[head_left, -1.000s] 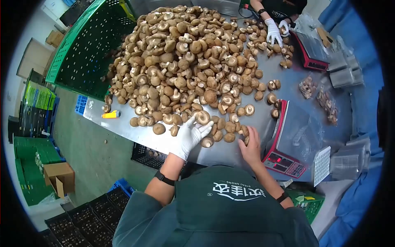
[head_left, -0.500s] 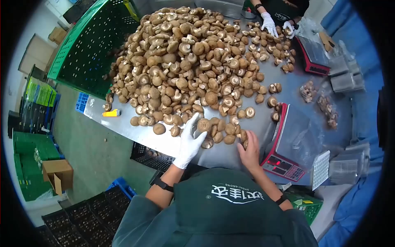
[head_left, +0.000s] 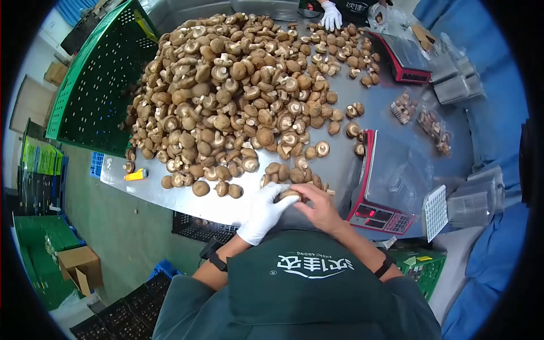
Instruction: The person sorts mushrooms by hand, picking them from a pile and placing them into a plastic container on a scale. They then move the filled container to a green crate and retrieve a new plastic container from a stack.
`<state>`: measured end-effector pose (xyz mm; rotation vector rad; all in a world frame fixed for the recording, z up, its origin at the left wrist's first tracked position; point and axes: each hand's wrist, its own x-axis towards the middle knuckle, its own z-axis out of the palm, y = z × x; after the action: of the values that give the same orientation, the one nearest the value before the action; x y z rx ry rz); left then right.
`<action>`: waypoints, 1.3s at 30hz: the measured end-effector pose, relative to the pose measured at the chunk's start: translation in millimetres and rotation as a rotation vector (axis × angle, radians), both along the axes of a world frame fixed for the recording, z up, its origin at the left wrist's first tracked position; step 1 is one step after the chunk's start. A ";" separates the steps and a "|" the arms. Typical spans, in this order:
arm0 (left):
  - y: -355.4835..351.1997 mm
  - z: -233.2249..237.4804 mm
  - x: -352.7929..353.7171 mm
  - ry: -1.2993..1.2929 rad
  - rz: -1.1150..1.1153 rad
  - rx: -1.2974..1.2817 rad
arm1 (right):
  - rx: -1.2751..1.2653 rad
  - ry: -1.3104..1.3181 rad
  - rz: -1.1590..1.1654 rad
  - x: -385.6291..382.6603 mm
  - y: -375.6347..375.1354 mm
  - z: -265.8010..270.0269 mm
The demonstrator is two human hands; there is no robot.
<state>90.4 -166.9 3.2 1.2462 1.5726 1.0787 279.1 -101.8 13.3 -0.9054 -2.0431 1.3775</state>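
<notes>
1. A person in a dark green jacket was seen from above, through a head-worn camera, at a grey steel bench [head_left: 343, 170].
2. The white-gloved left hand [head_left: 266, 211] and the bare right hand [head_left: 320, 207] were brought together at the near edge of the bench, just in front of the body.
3. A single brown round-capped mushroom [head_left: 290, 194] was held between them. The fingers of both hands were curled closed on it, the gloved ones from the left and the bare ones from the right.
4. A few loose mushrooms lay just beyond the hands. Behind them, most of the bench was covered by a large heap of brown mushrooms [head_left: 238, 96], beside a green perforated plastic crate [head_left: 96, 85] tipped on its side at the left.
5. A red electronic scale [head_left: 377, 215] stood near the right hand. Its platform was covered with clear film, and nothing could be made out on it.
6. Two small clear packs of mushrooms [head_left: 433, 124] lay beyond the scale, and stacked clear plastic trays [head_left: 473, 198] sat at the far right. From this, little was judged packed and nearly the whole heap unhandled.
7. At the far end, a co-worker's white-gloved hand [head_left: 331, 16] rested among mushrooms near a second red scale [head_left: 402, 56].
</notes>
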 end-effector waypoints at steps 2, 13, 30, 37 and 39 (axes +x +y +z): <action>-5.6 3.3 0.5 0.002 -0.016 0.008 | -0.020 -0.011 -0.028 2.5 -2.8 -1.6; -135.0 1.3 -121.7 0.535 0.475 -0.096 | -0.030 -0.169 -0.437 48.0 6.7 -18.4; -26.4 -30.8 -48.4 0.605 0.050 0.103 | 0.211 -0.163 -0.133 4.5 33.6 -69.1; 6.2 -43.4 -20.1 0.842 -0.152 0.121 | 0.166 -0.136 -0.520 24.7 7.7 -53.0; 5.2 -46.2 -24.0 0.824 -0.160 0.156 | 0.189 -0.157 -0.546 34.7 7.3 -52.7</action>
<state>66.4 -161.7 -43.0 2.0515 1.9422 0.6056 313.9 -94.5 -39.5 -1.3879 -1.8008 0.8276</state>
